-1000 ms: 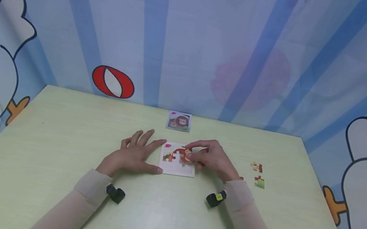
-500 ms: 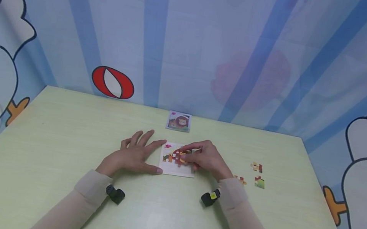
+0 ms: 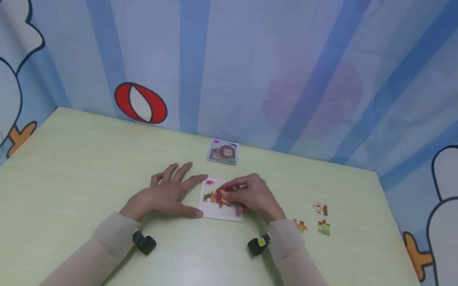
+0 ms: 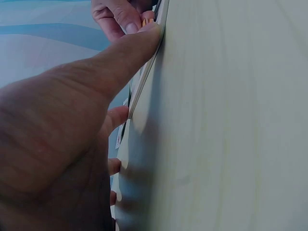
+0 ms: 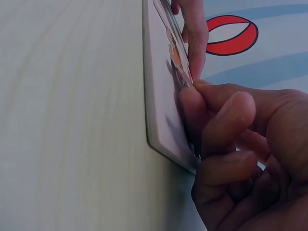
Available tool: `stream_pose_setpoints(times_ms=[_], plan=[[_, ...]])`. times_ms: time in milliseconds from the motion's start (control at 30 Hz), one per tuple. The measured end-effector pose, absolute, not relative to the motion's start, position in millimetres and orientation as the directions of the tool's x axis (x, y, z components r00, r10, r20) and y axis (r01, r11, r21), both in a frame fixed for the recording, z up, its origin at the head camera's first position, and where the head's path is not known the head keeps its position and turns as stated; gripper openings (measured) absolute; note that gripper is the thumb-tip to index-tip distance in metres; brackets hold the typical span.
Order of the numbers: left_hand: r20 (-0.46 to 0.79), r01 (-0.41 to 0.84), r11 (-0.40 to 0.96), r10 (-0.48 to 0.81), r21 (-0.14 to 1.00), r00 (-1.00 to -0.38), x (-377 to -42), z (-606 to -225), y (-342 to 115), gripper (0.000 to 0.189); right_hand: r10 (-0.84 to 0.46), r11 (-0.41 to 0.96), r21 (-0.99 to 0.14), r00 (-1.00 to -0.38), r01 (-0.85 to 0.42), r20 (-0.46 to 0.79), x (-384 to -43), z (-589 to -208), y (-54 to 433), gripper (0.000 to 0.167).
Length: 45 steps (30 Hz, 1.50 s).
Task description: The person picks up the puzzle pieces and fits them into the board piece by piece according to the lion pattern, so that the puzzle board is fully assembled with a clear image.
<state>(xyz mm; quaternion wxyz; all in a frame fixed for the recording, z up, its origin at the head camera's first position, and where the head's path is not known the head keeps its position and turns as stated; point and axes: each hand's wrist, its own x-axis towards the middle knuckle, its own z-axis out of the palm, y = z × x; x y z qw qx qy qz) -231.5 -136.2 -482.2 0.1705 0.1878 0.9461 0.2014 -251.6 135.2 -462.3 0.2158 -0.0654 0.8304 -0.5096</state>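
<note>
A white puzzle board [image 3: 219,213] with a raised rim lies on the table, its picture partly filled with pieces in orange and brown. My left hand [image 3: 167,195] is spread at the board's left side, thumb tip at the near corner and index fingertip at the far one. Over the middle of the board, my right hand [image 3: 257,197] pinches a puzzle piece [image 5: 180,69] between thumb and index finger. In the right wrist view that piece slants close over the board's surface. My fingers hide much of it in the head view.
Three loose puzzle pieces lie to the right: one near the right sleeve [image 3: 299,225], an orange-and-red one [image 3: 320,208] and a green one [image 3: 324,227]. Behind the board lies a small lion picture card [image 3: 223,152]. A blue striped cloth [image 3: 240,57] hangs behind the table.
My right hand has moved left over the board with the piece, and the loose piece by the right sleeve has come into view. The left hand has stayed in place.
</note>
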Motion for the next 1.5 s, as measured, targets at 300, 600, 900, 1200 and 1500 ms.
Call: stream_pose_setpoints(times_ms=[300,600,900,1200,1500], plan=[[-0.249,0.287,0.849,0.425,0.444,-0.87,-232,-481,-136,0.102,-0.29,0.501,-0.859,-0.915,0.104,-0.28,-249,-459,129,0.02],[-0.245,0.29,0.849,0.425,0.442,-0.872,-231,-482,-137,0.102,-0.222,0.623,-0.778,-0.934,0.086,-0.281,-248,-454,122,0.018],[-0.25,0.282,0.848,0.422,0.449,-0.871,-231,-481,-136,0.102,-0.153,0.671,-0.73,-0.938,0.132,-0.31,-247,-454,119,0.022],[-0.246,0.287,0.85,0.423,0.443,-0.872,-232,-483,-136,0.102,-0.138,0.651,-0.743,-0.939,0.154,-0.315,-246,-457,121,0.024],[-0.244,0.289,0.848,0.424,0.444,-0.872,-232,-482,-136,0.102,-0.225,0.506,-0.845,-0.92,0.171,-0.321,-247,-460,132,0.025]])
